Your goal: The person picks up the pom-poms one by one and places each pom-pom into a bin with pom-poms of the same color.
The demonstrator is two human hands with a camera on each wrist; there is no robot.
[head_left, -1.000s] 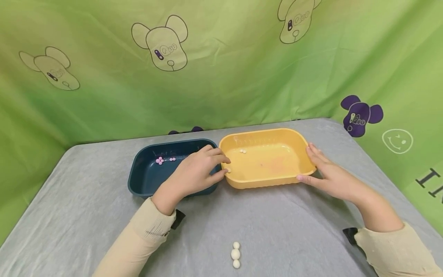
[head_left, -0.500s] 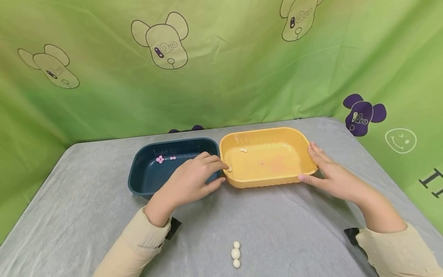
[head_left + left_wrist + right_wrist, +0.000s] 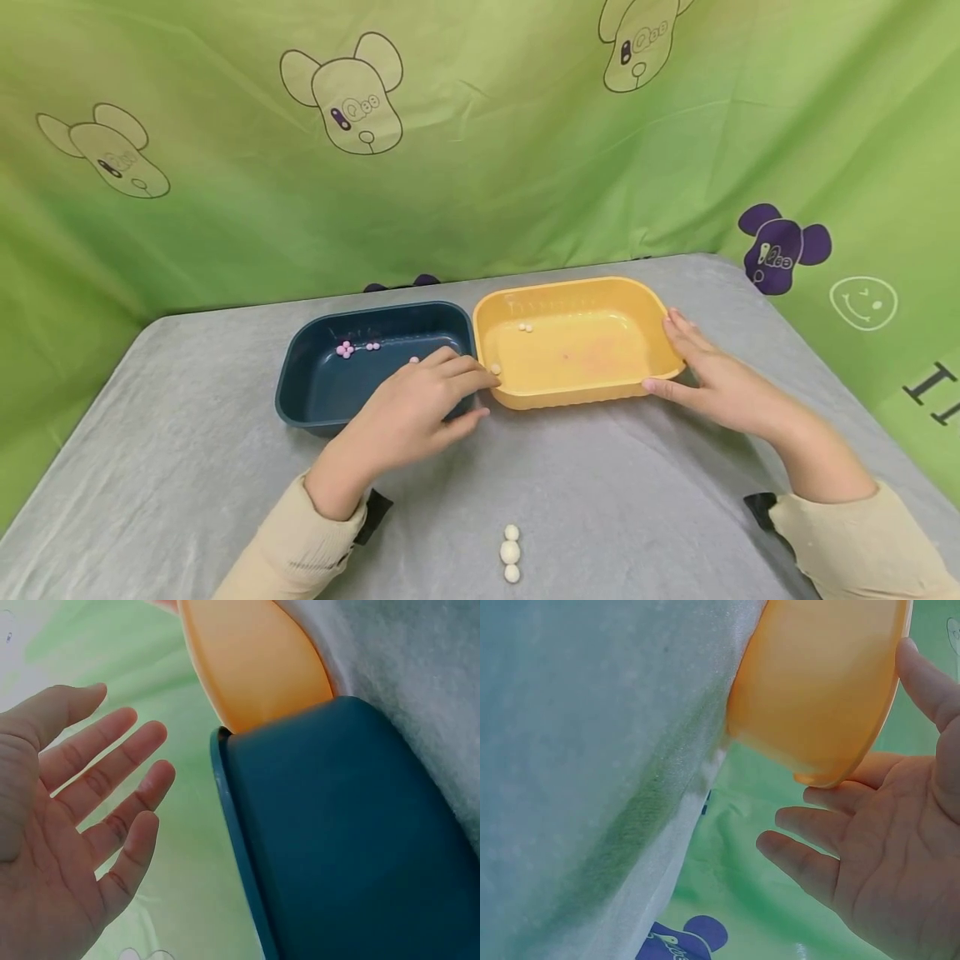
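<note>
My left hand (image 3: 412, 408) hovers over the right end of a dark blue basin (image 3: 330, 387), its fingertips reaching the left rim of a yellow basin (image 3: 577, 389). The left wrist view shows its palm bare and its fingers spread. Close by those fingertips, a small white bead (image 3: 496, 369) lies inside the yellow basin, with a pair of white beads (image 3: 526, 327) farther back. Straight fingers of my right hand (image 3: 712, 379) touch the yellow basin's right end, the thumb at the front rim. Inside the blue basin are a pink bead cluster (image 3: 345, 349), a pink pair (image 3: 373, 346) and another pink bead (image 3: 414, 360), partly hidden.
Three white balls (image 3: 510, 552) stand in a row on the grey cloth (image 3: 600, 500) near the front. Both basins sit side by side toward the table's back edge. A green curtain (image 3: 480, 167) with printed bear heads hangs behind and along the sides.
My left fingertips have left the white bead at the yellow basin's left end, and the hand has drawn slightly back toward me. One more pink bead now shows. My right hand stays put.
</note>
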